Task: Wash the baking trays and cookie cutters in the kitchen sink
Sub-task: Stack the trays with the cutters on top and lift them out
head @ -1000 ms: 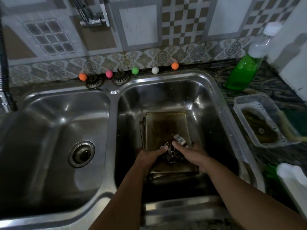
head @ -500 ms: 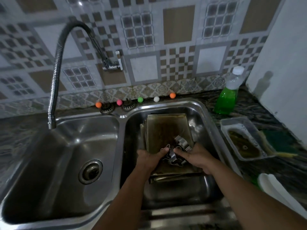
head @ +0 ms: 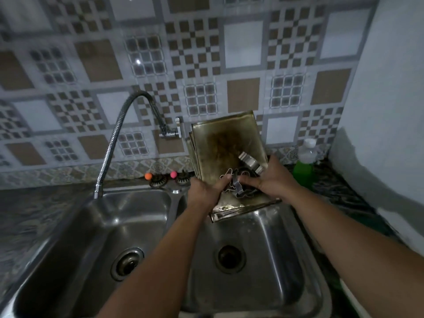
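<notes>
A stack of stained metal baking trays (head: 226, 143) is held up in the air above the right basin (head: 270, 249), tilted with its far end raised toward the wall. Several metal cookie cutters (head: 243, 177) lie on the top tray near its low end. My left hand (head: 204, 191) grips the stack's near left edge, thumb on top. My right hand (head: 274, 180) grips the near right edge, with its fingers over the cutters. The tray bottoms are hidden.
The double steel sink has an open drain (head: 229, 259) in the right basin and a strainer (head: 127, 263) in the left. A flexible faucet (head: 114, 138) hangs over the left basin. A green soap bottle (head: 304, 166) stands at the back right by the white wall.
Both hands have lifted the tray stack with the cutters out of the right basin and up toward the wall. The bare drain now shows. The camera view tilted upward.
</notes>
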